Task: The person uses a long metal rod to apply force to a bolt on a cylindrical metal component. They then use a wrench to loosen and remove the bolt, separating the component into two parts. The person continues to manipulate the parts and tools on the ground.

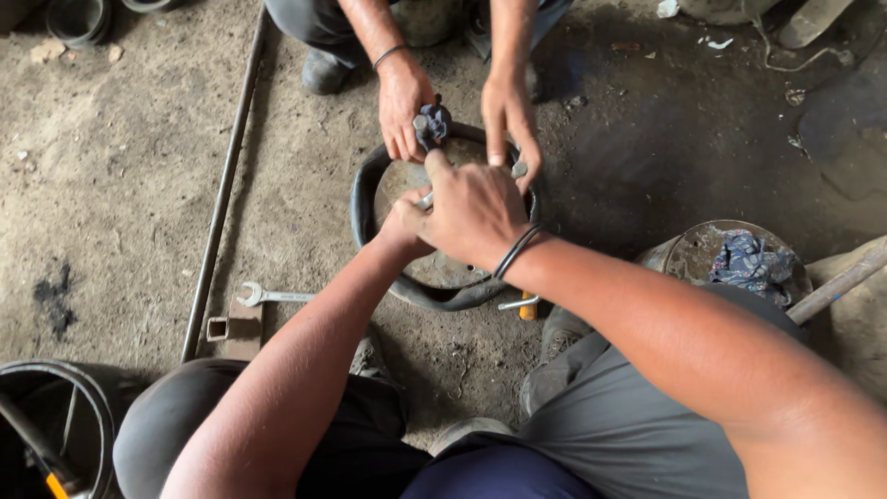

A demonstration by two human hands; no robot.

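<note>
Rubber tube [368, 199] — black, curled in a ring on the dirt floor [120, 166] — lies around a round metal disc [442, 268], and both pairs of hands meet over it. On the near side of the tube, the person's right hand [473, 214] lies knuckles up over the disc, fingers curled shut around something that cannot be made out beneath them; a black band sits on that wrist. The left hand [405, 225] is tucked just beside and partly under the right, fingers closed, with a thin metal piece [426, 199] poking out between the two hands. What exactly the left grips cannot be told.

On the far side of the tube a co-worker's two hands reach down — one [403, 103] pinches a small dark blue rag [432, 125] at the rim, the other [508, 125] presses fingers on the tube's edge.

Left of the tube a wrench [270, 297] lies on the floor near a short square metal block [233, 329], and a long steel bar [224, 180] runs past them. A tool with an orange handle [527, 306] peeks from under the tube's near edge. Right of the tube, a crumpled cloth [753, 263] rests on a round drum [695, 248].
</note>
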